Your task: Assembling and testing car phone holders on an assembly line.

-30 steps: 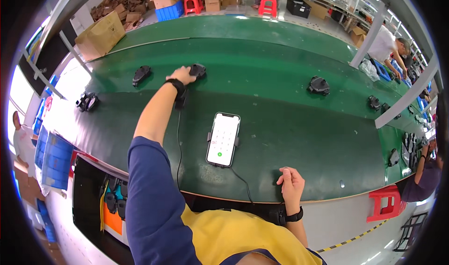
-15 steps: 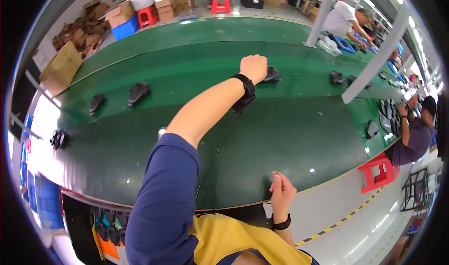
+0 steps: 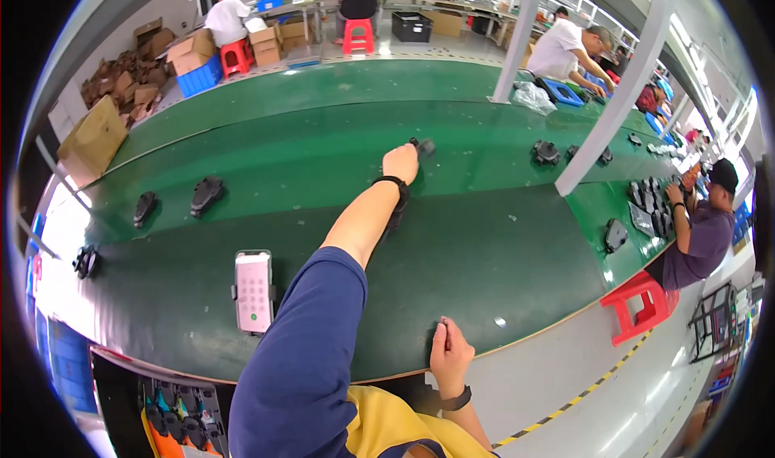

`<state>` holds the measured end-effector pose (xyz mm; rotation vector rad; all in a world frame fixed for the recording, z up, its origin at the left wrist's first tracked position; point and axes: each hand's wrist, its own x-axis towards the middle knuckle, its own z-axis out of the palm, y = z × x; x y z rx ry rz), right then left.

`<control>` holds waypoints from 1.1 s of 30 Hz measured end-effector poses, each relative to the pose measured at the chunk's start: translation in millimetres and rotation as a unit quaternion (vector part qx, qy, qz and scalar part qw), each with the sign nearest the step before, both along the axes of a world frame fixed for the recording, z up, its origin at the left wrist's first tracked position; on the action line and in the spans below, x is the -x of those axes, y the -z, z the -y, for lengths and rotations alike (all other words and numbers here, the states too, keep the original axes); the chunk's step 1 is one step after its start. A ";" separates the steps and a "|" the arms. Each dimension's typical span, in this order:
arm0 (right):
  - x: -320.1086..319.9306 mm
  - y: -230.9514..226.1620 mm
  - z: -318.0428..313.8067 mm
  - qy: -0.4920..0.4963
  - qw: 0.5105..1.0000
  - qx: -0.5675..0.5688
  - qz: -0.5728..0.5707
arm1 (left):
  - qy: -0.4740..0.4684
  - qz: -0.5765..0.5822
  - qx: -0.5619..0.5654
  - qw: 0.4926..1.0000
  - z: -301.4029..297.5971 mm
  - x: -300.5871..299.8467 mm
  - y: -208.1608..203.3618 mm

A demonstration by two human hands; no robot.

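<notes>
My left hand [image 3: 401, 164] reaches far across the green bench, wearing a black wrist strap. Its fingers are curled round a small black plastic part [image 3: 425, 145], which is blurred and partly covered by the hand. Close to the near edge of the bench, my right hand [image 3: 452, 355] is closed in a pinch, thumb against the fingers. Whatever it may hold at the tips is too small to make out. A phone [image 3: 254, 292] with a lit keypad screen is gripped by a black holder, left of my left arm.
Several black plastic units lie along the green belt, including a pear-shaped unit [image 3: 207, 195] at the left and another unit [image 3: 616, 235] at the right. A grey post [image 3: 601, 111] rises at the right. A co-worker [image 3: 701, 236] sits by a red stool [image 3: 642, 304].
In the picture, my left hand has shifted left and down with the black part. The phone, mostly hidden behind my arm before, now shows. The whole view has shifted.
</notes>
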<state>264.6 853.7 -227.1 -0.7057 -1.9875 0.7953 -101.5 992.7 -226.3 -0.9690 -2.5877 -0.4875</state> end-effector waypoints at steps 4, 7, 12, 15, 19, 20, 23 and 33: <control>-2.2 2.4 2.8 -0.007 1.000 0.000 -0.030 | -0.018 0.332 -0.237 0.913 28.7 -5.7 -26.9; -3.5 6.2 -4.6 -0.006 0.986 0.121 -0.111 | 0.110 0.634 -0.398 0.653 65.5 -48.2 -66.3; -1.3 -52.0 0.3 -0.113 0.883 0.443 -0.102 | 0.268 0.733 -0.430 0.453 177.8 -138.8 -109.9; 13.0 -67.7 17.4 -0.208 0.850 0.477 -0.081 | 0.239 0.751 -0.435 0.435 225.4 -174.8 -107.6; 33.8 -74.3 47.6 -0.260 0.865 0.426 -0.057 | 0.191 0.765 -0.470 0.397 269.3 -202.9 -97.0; 39.4 -70.2 53.4 -0.275 0.874 0.395 -0.069 | 0.181 0.768 -0.489 0.372 278.0 -206.3 -93.8; 49.1 -63.5 69.3 -0.301 0.889 0.333 -0.093 | 0.152 0.767 -0.523 0.339 297.9 -211.2 -82.0; 52.0 -68.9 75.9 -0.320 0.889 0.327 -0.008 | 0.132 0.742 -0.558 0.347 313.5 -211.1 -76.7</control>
